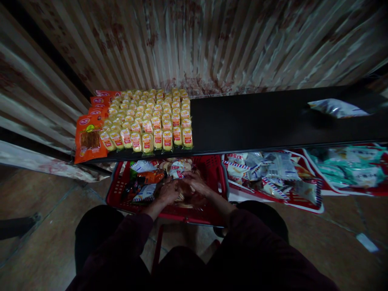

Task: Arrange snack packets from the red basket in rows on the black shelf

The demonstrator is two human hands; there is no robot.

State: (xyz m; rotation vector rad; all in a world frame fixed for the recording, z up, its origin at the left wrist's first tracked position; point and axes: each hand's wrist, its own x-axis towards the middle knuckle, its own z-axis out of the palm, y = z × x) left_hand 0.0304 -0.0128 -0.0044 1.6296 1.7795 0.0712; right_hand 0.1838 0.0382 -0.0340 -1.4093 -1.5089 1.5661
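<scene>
Both hands reach down into a red plastic basket (224,178) under the front edge of the shelf. My left hand (169,191) has its fingers curled at the near side of a brown snack in clear wrapping (185,189). From the right, my right hand (194,181) bends its fingers over the same brown snack. Just beyond them lies a white packet with red print (176,169). An orange packet (151,176) and a striped white-and-blue packet (144,193) lie left of my left hand. Dim light blurs the fingertips.
Rows of small yellow wrapped cakes (147,125) stand on the black shelf (242,121), beside orange snack bags (91,139). A silvery packet (338,108) lies farther right. Below are a red basket of white packets (279,167) and another of green packets (357,163). Pleated curtain hangs behind.
</scene>
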